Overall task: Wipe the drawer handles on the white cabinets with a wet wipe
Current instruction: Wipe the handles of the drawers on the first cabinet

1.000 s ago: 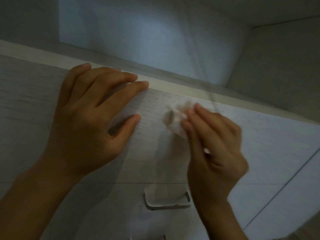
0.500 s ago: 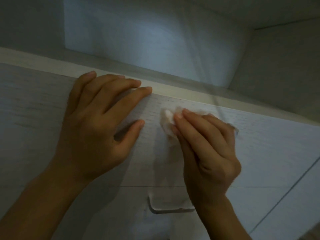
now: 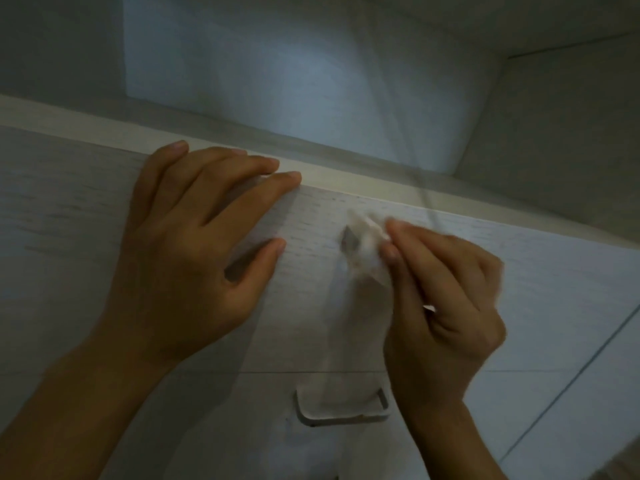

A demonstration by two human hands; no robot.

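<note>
Left hand [image 3: 194, 251] lies flat on the top drawer front [image 3: 69, 237], fingers straight and spread, pointing far-right; grip wide, holding nothing. Right of it the bunched wet wipe [image 3: 369, 252] covers the upper handle [image 3: 347, 240], only its left end showing; lower handle [image 3: 343, 416], nearer, has long axis left-right. Right hand [image 3: 446, 306], blurred, fingers pointing far-left, grip pinching the wipe.

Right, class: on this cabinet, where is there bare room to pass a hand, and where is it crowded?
Bare: the drawer front left of the left hand, and right of the right hand. Crowded: between the hands, where the wet wipe covers the upper handle.
</note>
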